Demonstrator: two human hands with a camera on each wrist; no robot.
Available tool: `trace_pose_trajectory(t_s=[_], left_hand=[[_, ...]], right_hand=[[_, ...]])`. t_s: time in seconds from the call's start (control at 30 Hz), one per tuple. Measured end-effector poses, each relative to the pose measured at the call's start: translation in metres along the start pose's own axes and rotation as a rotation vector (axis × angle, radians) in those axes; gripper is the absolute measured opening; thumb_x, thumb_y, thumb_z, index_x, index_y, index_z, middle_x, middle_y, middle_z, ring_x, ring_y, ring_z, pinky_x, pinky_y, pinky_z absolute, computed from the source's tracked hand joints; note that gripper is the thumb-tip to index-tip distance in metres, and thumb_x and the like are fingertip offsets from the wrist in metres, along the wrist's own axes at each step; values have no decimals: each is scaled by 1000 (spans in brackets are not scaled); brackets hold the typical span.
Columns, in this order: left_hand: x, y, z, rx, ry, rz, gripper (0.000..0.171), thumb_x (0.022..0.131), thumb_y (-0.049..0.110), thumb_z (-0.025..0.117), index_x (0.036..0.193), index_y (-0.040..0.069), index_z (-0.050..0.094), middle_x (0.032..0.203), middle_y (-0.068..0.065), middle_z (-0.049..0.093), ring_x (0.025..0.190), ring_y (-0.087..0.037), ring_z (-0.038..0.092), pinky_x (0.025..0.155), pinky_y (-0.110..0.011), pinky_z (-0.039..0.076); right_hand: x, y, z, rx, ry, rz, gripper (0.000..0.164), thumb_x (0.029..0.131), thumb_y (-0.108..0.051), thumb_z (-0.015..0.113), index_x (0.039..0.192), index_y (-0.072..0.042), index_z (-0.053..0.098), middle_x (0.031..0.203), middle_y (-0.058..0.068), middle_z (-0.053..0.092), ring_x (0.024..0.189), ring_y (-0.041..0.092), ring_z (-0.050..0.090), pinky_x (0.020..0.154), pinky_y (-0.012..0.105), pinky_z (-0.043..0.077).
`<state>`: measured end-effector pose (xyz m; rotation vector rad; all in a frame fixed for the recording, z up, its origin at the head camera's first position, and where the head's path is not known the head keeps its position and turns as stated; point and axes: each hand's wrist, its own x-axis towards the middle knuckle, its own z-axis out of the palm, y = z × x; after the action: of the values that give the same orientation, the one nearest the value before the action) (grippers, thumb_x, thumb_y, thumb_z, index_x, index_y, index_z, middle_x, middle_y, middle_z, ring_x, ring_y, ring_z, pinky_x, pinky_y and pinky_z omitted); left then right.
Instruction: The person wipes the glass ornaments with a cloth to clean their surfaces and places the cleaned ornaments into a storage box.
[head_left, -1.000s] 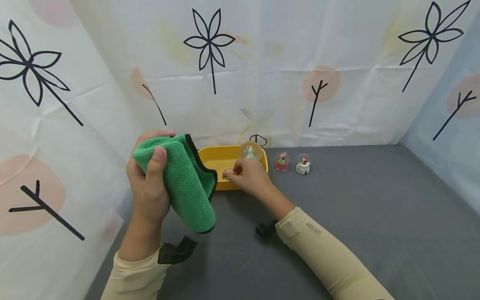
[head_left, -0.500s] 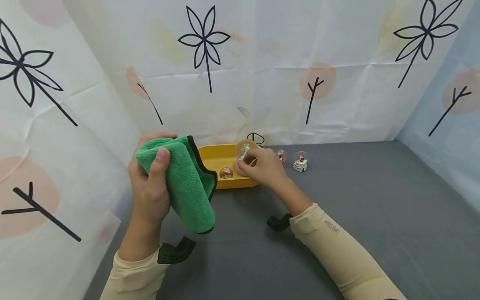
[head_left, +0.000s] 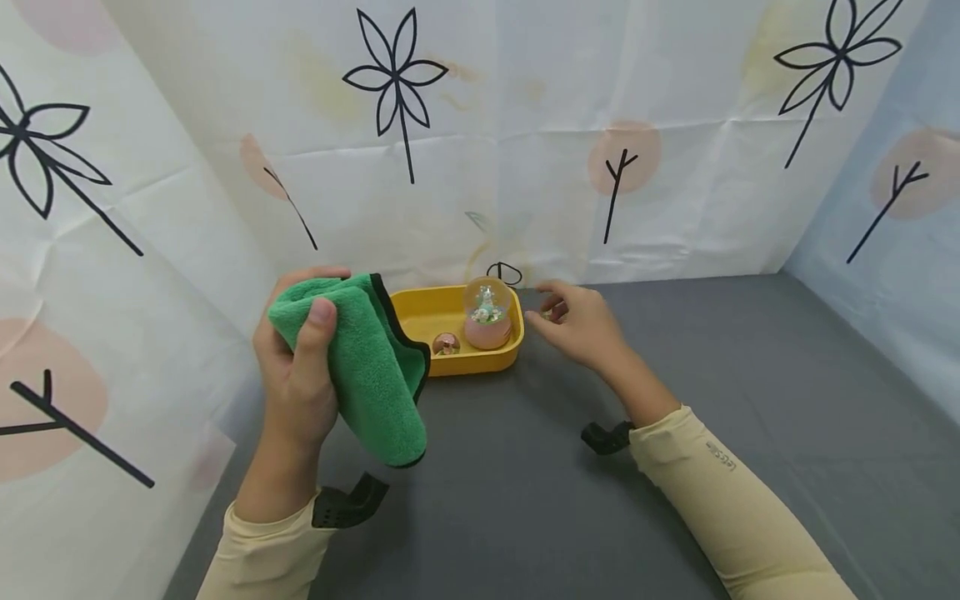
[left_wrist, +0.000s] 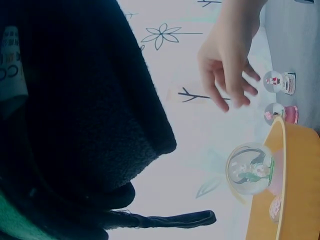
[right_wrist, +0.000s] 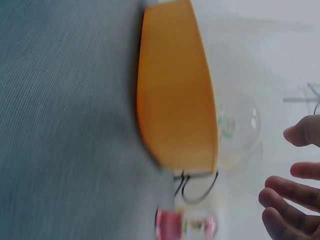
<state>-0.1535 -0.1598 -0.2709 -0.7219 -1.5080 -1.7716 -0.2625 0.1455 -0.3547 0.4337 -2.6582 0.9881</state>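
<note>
My left hand (head_left: 300,392) grips a folded green cloth (head_left: 378,383) with black edging, thumb across its front. My right hand (head_left: 592,329) hovers to the right of the yellow tray (head_left: 480,363), fingers spread and slightly bent around nothing. Inside the tray stands a large snow globe (head_left: 487,332) on a pink base, with a small snow globe (head_left: 446,344) beside it. Two more small snow globes stand outside the tray, one pink-based (left_wrist: 291,114), one white-based (left_wrist: 288,83); in the head view the right hand covers nearly all of them.
A grey tabletop (head_left: 510,500) runs beneath both arms. Behind it hangs a pale backdrop (head_left: 540,192) with black flower drawings, which continues along both sides.
From over the tray, my right hand has moved right, past the large snow globe and out beyond the tray's edge. My left hand still holds the cloth in nearly the same place.
</note>
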Motion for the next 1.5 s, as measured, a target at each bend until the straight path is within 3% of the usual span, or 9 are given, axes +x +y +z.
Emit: trace_pose_trajectory(t_s=[0.13, 0.3, 0.57, 0.77, 1.1, 1.37, 1.5], left_hand=[[1, -1, 2, -3, -2, 4, 27, 101, 9, 52, 115, -7, 68, 101, -10, 70, 68, -13, 62, 66, -24, 53], [-1, -2, 5, -5, -10, -3, 27, 101, 8, 52, 116, -8, 68, 107, -11, 70, 70, -13, 62, 67, -24, 53], [-4, -3, 5, 11, -13, -10, 28, 100, 8, 51, 117, -6, 69, 112, -12, 69, 71, -13, 62, 66, -23, 52], [-8, -5, 4, 16, -27, -9, 28, 101, 8, 51, 118, -5, 69, 108, -10, 68, 70, -13, 60, 66, -23, 50], [-11, -9, 10, 13, -60, -31, 27, 101, 7, 53, 118, -6, 69, 113, -11, 70, 72, -13, 64, 67, -22, 53], [-11, -12, 19, 27, -114, -45, 26, 103, 11, 57, 120, -5, 68, 106, -8, 71, 65, -11, 62, 61, -21, 53], [-12, -13, 21, 44, -127, -53, 27, 104, 15, 59, 120, -5, 68, 95, -5, 69, 62, -11, 59, 59, -22, 51]], right_hand=[[-7, 24, -15, -17, 22, 13, 48, 99, -31, 77, 142, -12, 66, 120, 15, 75, 105, 33, 73, 86, 53, 61], [-12, 59, -33, -6, 4, 67, 52, 100, -29, 76, 146, -9, 61, 132, 21, 68, 118, 40, 68, 93, 59, 57], [-12, 109, -53, 145, -118, 268, 66, 101, -36, 74, 155, -6, 50, 150, 26, 55, 137, 48, 55, 104, 63, 52], [-9, 131, -46, 187, -228, 287, 70, 100, -29, 76, 155, 3, 46, 151, 32, 51, 141, 51, 51, 109, 63, 50], [-2, 136, -33, 155, -236, 268, 69, 97, -25, 78, 151, 9, 49, 148, 35, 54, 137, 51, 52, 109, 62, 50], [-2, 139, -26, 121, -206, 292, 70, 94, -28, 81, 148, 8, 53, 142, 34, 57, 132, 48, 55, 102, 57, 54], [0, 135, -24, 118, -212, 316, 71, 94, -29, 80, 148, 8, 53, 143, 33, 58, 131, 48, 57, 101, 56, 55]])
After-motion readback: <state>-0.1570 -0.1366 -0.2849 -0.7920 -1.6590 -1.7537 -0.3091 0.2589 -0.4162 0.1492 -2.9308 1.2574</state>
